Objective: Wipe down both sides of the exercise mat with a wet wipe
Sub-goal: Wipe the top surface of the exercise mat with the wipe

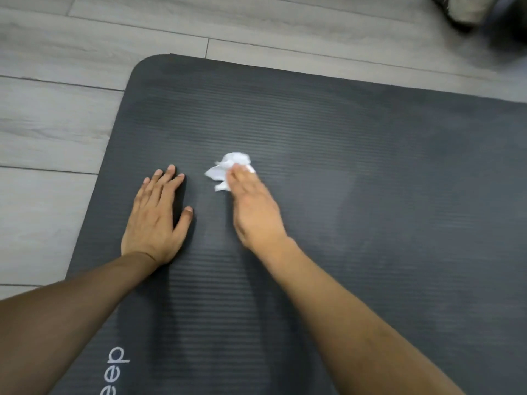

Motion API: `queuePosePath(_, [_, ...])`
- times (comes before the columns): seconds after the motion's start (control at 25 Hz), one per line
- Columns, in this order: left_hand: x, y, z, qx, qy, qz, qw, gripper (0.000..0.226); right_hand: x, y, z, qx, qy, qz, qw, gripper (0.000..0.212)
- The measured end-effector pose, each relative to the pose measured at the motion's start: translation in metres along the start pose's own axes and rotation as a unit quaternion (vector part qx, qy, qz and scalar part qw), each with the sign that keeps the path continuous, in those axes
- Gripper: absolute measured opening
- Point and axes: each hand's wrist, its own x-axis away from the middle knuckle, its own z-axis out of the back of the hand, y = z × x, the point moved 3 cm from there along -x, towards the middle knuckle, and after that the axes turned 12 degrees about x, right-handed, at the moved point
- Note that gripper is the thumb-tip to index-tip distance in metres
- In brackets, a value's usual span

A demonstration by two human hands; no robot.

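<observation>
Pressing flat on the dark ribbed exercise mat, your left hand lies palm down, fingers straight and thumb spread, near the mat's left edge. Your right hand is blurred and sits nearer the mat's middle. Its fingers look straight, pushing the crumpled white wet wipe against the mat rather than clenching it. Both forearms stretch forward over the mat.

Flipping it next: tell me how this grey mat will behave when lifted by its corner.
The exercise mat probably droops rather than lifting like a board: it looks like foam lying flat on the floor. Its ribbed surface likely gives good grip. The left hand pressed flat on it hints it could slide.
</observation>
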Motion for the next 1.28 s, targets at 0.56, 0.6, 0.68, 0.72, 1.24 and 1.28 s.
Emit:
queuePosePath(0.56, [0.007,0.018,0.002,-0.154,0.029,0.029,0.987,0.053,0.074,-0.010,0.010,-0.029,-0.002,0.015,0.999,0.052])
queuePosePath(0.6, [0.008,0.015,0.001,-0.137,0.021,0.033,0.990,0.055,0.087,-0.040,0.000,-0.012,-0.024,0.090,0.996,0.056])
queuePosePath(0.68, [0.010,0.010,-0.001,-0.107,-0.001,0.032,0.994,0.059,0.097,-0.044,0.003,-0.014,-0.058,0.160,0.985,0.059])
queuePosePath(0.72, [0.010,0.008,-0.001,-0.100,-0.013,0.034,0.994,0.061,0.095,-0.023,0.013,-0.030,-0.048,0.151,0.987,0.057])
queuePosePath(1.24, [0.028,0.002,0.016,-0.062,-0.103,0.035,0.992,0.063,0.136,-0.054,0.014,-0.001,-0.044,0.207,0.977,0.051])
queuePosePath(1.28, [0.036,-0.002,0.021,-0.069,-0.094,0.018,0.993,0.064,0.129,-0.017,0.016,0.007,-0.029,0.180,0.983,0.051])
